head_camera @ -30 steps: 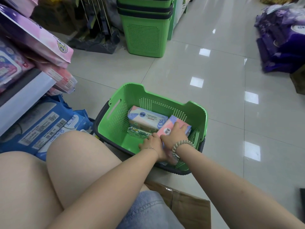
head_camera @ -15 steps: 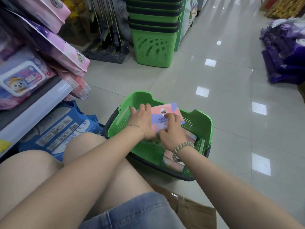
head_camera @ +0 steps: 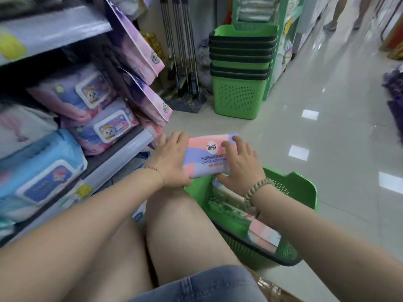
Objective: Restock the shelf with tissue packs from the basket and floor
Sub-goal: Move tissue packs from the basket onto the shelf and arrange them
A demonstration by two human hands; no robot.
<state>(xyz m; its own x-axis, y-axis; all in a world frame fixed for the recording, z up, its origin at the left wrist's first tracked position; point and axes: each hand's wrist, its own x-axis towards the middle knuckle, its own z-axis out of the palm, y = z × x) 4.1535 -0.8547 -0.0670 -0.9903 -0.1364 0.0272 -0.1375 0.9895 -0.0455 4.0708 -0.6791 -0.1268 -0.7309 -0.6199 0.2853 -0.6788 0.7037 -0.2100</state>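
A pink, blue and lilac tissue pack (head_camera: 207, 156) is held between both hands above the near-left corner of the green basket (head_camera: 305, 190). My left hand (head_camera: 169, 159) grips its left end and my right hand (head_camera: 242, 168) grips its right end. More packs (head_camera: 265, 235) lie inside the basket, partly hidden by my right arm. The shelf (head_camera: 122, 155) stands at the left, its edge just left of my left hand, stocked with pink and blue wipe packs (head_camera: 102, 129).
A stack of green baskets (head_camera: 239, 68) stands on the tiled floor ahead, with mop handles (head_camera: 181, 51) beside it. Purple packs (head_camera: 394, 103) lie at the far right. Two people's legs (head_camera: 342, 12) are at the top right. A brown bag (head_camera: 277, 290) lies by my knee.
Both hands lifted the pink and blue pack out of the basket and carried it up and left toward the shelf. The view swung left onto the shelf.
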